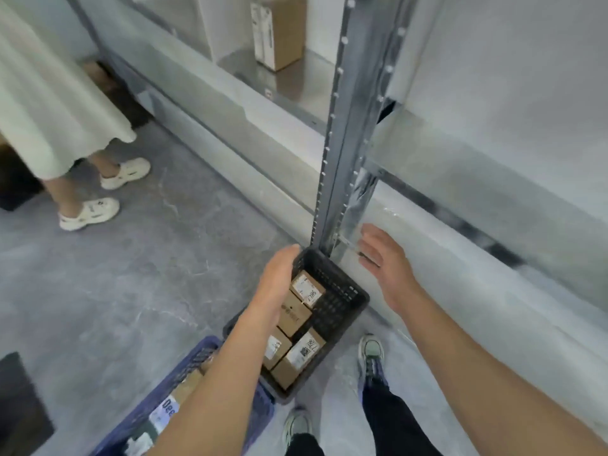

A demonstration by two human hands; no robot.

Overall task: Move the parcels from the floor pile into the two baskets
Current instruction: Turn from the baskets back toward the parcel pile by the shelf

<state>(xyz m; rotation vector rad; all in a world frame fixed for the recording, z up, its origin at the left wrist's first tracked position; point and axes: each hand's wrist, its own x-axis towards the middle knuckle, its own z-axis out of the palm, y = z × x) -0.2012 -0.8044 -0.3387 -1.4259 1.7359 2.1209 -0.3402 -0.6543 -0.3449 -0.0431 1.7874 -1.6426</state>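
Nearest the camera, the wearer's shoes (371, 353) are standing on the grey floor (131, 291). To their left the blue basket (197, 360) is sitting low in the view with labelled parcels (164, 413) lying inside it. Just beyond it, the black basket (339, 301) is holding brown parcels (296, 353) that are filling most of its length. The left hand (279, 278) is gripping that basket's left rim near the far corner, with the fingers curling over the edge. The right hand (385, 258) is holding nothing; its fingers are spread and relaxed as it hovers beside the basket's far right corner, close to the foot of the rack's metal upright (348, 143). It is not clear whether the black basket is resting on the floor or being lifted. No floor pile is showing, so the loading is probably nearly or fully done.

The main risk is the one-sided grip: if the loaded basket is being raised by one rim alone, it could tip and spill the parcels. Its far corner is also sitting right by the upright, so a push forward could knock it or trap the free hand there. Farther off to the left, a second person (49, 93) is standing well apart, and a cardboard box (279, 31) is sitting on the shelf above.
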